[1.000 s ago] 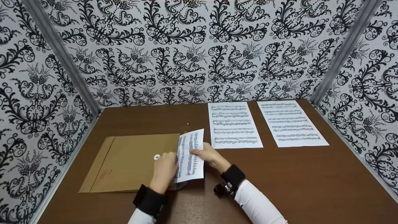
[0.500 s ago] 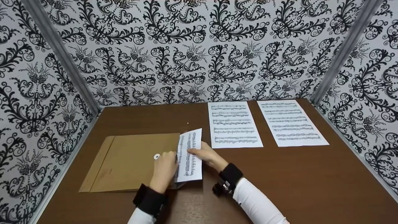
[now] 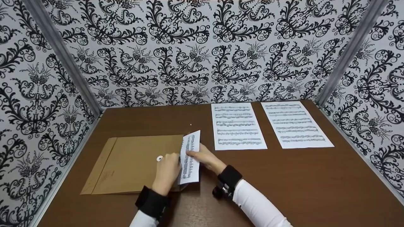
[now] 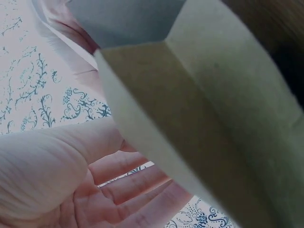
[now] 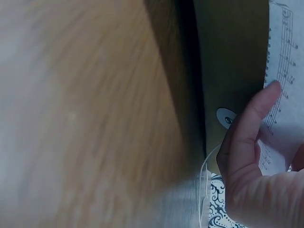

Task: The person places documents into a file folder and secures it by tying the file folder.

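Observation:
A brown paper envelope [image 3: 132,164] lies flat on the left of the table, its mouth facing right. My left hand [image 3: 168,168] grips the upper layer at the mouth, and the left wrist view shows the envelope [image 4: 190,118] gaping beside the fingers. A sheet of music [image 3: 192,170] is partly inside; the rest sticks out of the mouth, slightly tilted. My right hand [image 3: 206,157] pinches its outer edge, thumb on the printed face and the other fingers hidden beneath. In the right wrist view the sheet [image 5: 289,109] is between thumb and fingers, close to the envelope's button [image 5: 226,118].
Two more music sheets lie face up at the back of the brown table [image 3: 284,186]: one right of centre [image 3: 238,126], one farther right [image 3: 296,124]. Patterned wall panels [image 3: 202,63] enclose the back and sides. A thin string [image 5: 202,190] hangs by the envelope.
My right hand has moved left, and the sheet has slid deeper into the envelope, so a narrower strip shows. The left hand and envelope stay almost in place.

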Motion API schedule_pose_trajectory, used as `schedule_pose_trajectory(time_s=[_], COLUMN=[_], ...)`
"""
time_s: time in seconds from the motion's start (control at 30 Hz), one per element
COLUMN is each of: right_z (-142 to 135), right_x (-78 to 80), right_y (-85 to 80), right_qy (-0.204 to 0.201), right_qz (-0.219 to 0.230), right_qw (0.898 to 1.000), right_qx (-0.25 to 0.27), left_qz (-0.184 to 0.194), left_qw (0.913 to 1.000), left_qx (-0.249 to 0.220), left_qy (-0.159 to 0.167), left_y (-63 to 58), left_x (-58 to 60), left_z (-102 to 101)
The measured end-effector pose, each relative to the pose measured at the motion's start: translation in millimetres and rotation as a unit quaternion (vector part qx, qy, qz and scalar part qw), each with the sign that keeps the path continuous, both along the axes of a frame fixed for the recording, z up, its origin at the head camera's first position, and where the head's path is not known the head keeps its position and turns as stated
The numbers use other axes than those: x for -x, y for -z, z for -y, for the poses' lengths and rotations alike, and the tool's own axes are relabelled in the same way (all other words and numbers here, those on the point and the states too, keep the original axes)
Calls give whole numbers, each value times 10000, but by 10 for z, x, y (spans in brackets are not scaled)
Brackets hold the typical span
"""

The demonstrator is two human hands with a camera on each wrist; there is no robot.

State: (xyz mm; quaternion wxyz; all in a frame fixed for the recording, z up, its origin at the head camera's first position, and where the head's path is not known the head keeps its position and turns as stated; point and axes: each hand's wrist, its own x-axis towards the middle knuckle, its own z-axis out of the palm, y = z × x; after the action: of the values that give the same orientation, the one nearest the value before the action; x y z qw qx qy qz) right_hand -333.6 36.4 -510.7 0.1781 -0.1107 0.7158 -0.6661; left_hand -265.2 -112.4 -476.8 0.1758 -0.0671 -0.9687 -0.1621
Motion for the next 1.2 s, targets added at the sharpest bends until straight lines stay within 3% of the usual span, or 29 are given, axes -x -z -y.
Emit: schedule_pose_trajectory(time_s=[0.17, 0.47, 0.73, 0.93, 1.2], right_z=[52, 110, 34, -65, -196], right_x=[-9, -9, -72, -119, -178], right_y=[-15, -11, -97, -175, -217], right_qy=[151, 54, 325, 419, 330], right_qz=[-76, -249, 253, 719, 762], right_qw=[9998, 9996, 9986, 9964, 9965], right_qx=[-141, -106, -337, -184, 20], left_qz=[-23, -234, -145, -120, -44], left_qw=[10000, 9997, 9999, 9999, 10000], left_qx=[32, 69, 40, -11, -46], left_qy=[12, 43, 17, 29, 54], left_y=[0, -11, -11, 17, 2], left_x=[-9, -27, -14, 1, -7], left_z=[-5, -1, 6, 6, 11])
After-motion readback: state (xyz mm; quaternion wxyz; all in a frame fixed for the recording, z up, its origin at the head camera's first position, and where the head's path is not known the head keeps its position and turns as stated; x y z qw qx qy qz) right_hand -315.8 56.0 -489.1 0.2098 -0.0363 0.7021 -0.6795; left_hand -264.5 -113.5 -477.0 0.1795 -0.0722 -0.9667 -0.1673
